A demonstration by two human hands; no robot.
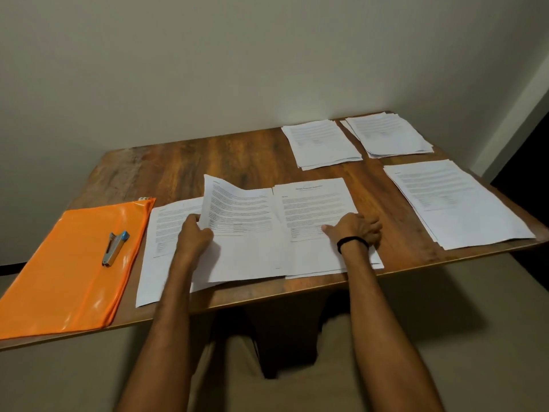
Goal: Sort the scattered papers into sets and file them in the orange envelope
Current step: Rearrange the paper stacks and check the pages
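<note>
1. The lifted sheet [237, 209] hangs bowed over the near middle of the table [237, 153]. The left grip [194, 233] pinches its left edge. It looks thin, limp and slide-prone, so it is best held by an edge.
2. Just to its right lies a pile [315, 203], with the right grip [356, 228] resting on it. The fingers bend at the pile's right edge, and it cannot be told whether they pinch or only press.
3. A flat sheet [166, 230] lies under the left forearm and overhangs the near edge.
4. Three sorted piles sit apart at far right: [322, 142], [389, 133] and [454, 200].
5. The orange envelope [68, 263] lies at the left, glossy and probably slippery. A stapler [115, 243] lies on top and likely needs moving before filing.
</note>
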